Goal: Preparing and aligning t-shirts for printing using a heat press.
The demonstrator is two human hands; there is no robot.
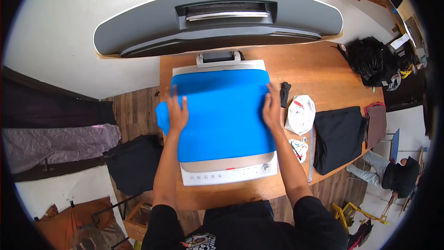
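Observation:
A bright blue cloth (224, 115), likely a garment, lies stretched over the flat lower bed of a heat press (229, 176). Its surface looks smooth, with a small bunched part hanging off the left side. My left hand (177, 112) rests on the cloth's left edge with its fingers spread. At the opposite edge, my right hand (273, 109) touches the cloth, its fingers stretched out. Neither hand grips anything. Raised beyond the bed is the press's big grey upper lid (222, 28).
Right of the press, a wooden table (300, 65) bears a black glove-like item (285, 93), a white bag (300, 115), stickers (299, 149), a ruler (311, 157) and folded black cloth (340, 134). A black bundle (370, 60) sits farther back. Another person (397, 176) sits at far right.

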